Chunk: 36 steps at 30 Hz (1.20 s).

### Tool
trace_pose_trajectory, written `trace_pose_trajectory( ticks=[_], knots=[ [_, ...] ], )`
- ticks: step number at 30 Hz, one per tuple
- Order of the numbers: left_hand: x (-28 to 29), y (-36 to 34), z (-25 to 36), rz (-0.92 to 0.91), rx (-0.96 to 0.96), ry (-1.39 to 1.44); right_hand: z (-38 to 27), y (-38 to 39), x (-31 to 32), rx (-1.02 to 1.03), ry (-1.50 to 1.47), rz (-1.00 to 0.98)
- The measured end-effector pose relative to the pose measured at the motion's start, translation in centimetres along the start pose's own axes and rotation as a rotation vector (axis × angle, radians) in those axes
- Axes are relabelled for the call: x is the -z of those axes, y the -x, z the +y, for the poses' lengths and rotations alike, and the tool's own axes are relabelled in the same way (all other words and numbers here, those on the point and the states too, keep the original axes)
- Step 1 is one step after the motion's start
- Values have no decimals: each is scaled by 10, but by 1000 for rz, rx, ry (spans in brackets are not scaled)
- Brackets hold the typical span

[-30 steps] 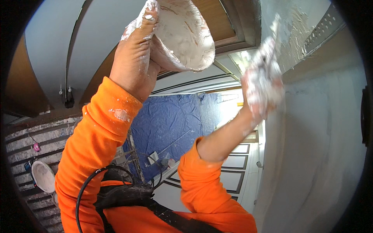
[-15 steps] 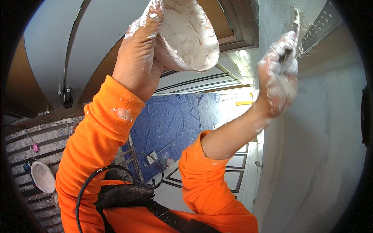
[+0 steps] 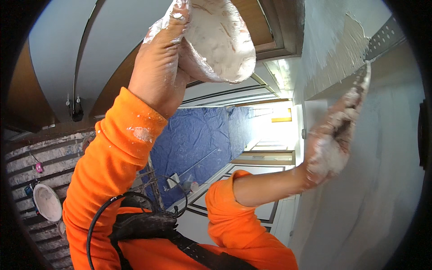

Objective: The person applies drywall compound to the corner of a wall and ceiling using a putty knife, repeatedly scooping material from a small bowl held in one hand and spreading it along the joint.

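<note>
My left hand (image 3: 157, 63) grips a bowl (image 3: 216, 45) smeared with white plaster, tilted at the top of the view. The thumb lies over its rim and the other fingers are hidden behind it. My right hand (image 3: 330, 144), coated in plaster, is closed on a thin scraper (image 3: 365, 76) seen nearly edge-on. The scraper's tip is close to the wall corner, just below a perforated metal corner strip (image 3: 384, 39). A patch of fresh plaster (image 3: 335, 51) with ragged ridges covers the surface left of that strip.
Smooth grey wall (image 3: 373, 171) fills the right side. Cabinet doors (image 3: 49, 54) stand at the upper left. Far below, a blue sheet (image 3: 193, 139) covers the floor. A second basin (image 3: 47, 202) rests on slatted planks (image 3: 27, 166) at the lower left.
My right hand has come down and to the right with the scraper, away from the surface beside the metal strip. The plaster patch there now shows. My left hand and the bowl hold nearly still.
</note>
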<state>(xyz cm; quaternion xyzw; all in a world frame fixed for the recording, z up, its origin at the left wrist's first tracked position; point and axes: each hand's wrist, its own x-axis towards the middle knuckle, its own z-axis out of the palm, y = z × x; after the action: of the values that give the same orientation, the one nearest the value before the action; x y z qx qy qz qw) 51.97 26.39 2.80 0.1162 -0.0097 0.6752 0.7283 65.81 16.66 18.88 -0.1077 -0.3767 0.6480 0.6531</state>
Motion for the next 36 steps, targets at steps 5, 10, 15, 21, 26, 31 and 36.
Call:
trace_pose_trajectory(
  ticks=[5,10,15,21,26,31,36],
  knots=[
    [4,1,5,99,45,-43,0,-64,61,-229,-135,164],
    [3,-2,2,56,36,-18,11,-111,60,18,-81,175],
    [0,-3,9,35,44,-15,6,-91,35,41,-99,115],
    [-3,-4,8,64,20,-53,-10,-54,-12,-104,-131,79],
    [-1,-3,10,42,42,-10,-32,-31,-20,-269,-30,29],
    [-3,0,11,55,26,-5,-14,-3,-26,-169,-175,23],
    [6,0,15,24,15,25,-4,14,-12,54,-53,0]
  ],
)
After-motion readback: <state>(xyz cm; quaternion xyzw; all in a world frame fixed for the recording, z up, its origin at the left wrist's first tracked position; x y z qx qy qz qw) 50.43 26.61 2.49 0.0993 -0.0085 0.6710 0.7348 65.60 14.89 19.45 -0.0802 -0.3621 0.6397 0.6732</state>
